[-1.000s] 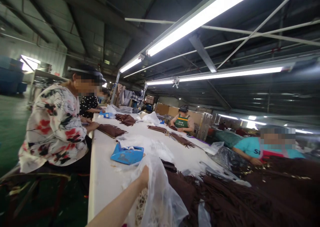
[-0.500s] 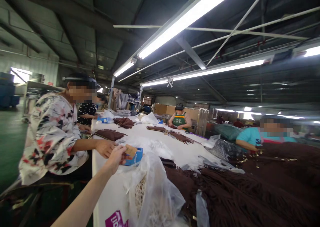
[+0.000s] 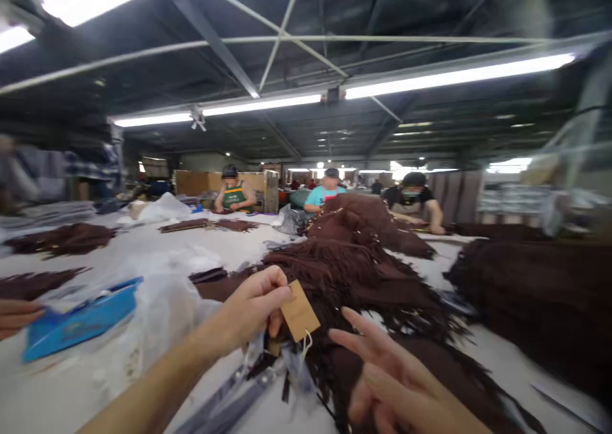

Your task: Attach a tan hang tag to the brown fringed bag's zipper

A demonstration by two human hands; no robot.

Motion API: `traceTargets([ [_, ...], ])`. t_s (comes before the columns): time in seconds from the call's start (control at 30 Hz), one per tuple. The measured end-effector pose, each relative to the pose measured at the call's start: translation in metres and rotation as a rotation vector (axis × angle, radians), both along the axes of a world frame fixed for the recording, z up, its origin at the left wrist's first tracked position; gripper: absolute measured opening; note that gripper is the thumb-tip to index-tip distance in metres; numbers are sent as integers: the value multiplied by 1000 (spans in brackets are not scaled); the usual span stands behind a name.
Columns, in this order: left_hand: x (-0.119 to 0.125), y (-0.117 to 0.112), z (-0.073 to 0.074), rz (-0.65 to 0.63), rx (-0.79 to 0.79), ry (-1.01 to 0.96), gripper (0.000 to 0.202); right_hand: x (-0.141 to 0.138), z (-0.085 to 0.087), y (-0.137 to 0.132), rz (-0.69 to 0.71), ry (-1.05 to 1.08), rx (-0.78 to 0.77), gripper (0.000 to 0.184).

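Note:
Between the thumb and fingers of my left hand [image 3: 261, 300] is a brown cardboard hang tag [image 3: 300, 311] with a loop of white string [image 3: 306, 343] hanging from its lower end. My right hand [image 3: 396, 376] is just to the right of the tag, fingers spread and holding nothing. Below and behind both hands lie dark brown fringed textiles [image 3: 354, 274] in a heap. Under the tag, clear plastic and grey strips [image 3: 224, 396] rest on the white table [image 3: 119, 233].
A blue box [image 3: 83, 319] stands at the left beside a clear plastic bag [image 3: 162, 319]; another person's hand [image 3: 16, 316] is near it. A large brown pile [image 3: 535, 306] fills the right. Several people work across the table, one in a green apron [image 3: 234, 197].
The view has swung right. My left hand has carried the tag from the blue box and the other person's hand to above the brown textiles. My right hand has come into view.

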State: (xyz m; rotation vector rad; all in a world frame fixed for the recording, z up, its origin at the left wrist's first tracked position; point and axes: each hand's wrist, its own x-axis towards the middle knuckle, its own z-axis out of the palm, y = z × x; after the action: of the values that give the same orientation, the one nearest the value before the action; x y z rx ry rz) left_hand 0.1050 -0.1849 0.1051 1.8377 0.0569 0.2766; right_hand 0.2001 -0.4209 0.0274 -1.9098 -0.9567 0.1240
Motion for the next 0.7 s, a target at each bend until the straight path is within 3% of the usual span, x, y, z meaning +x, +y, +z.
traceTargets([
  [0.07, 25, -27, -6, -76, 73, -11, 23, -4, 9, 3, 252, 534, 240, 67],
  [0.17, 52, -59, -20, -137, 119, -71, 23, 1, 14, 2, 330, 796, 454, 45],
  [0.23, 64, -76, -35, -235, 28, -69, 32, 8, 12, -11, 248, 793, 558, 43],
  [0.37, 79, -116, -77, -595, -384, 183, 53, 22, 3, -49, 72, 768, 734, 43],
  [0.43, 82, -135, -96, -649, -473, 299, 51, 27, 1, -67, 8, 755, 782, 42],
  [0.6, 90, -157, -122, -591, -270, 363, 31, 32, -6, -108, -127, 746, 823, 42],
  [0.7, 98, -157, -131, -516, -132, 361, 24, 29, -27, -136, -227, 776, 775, 42],
])
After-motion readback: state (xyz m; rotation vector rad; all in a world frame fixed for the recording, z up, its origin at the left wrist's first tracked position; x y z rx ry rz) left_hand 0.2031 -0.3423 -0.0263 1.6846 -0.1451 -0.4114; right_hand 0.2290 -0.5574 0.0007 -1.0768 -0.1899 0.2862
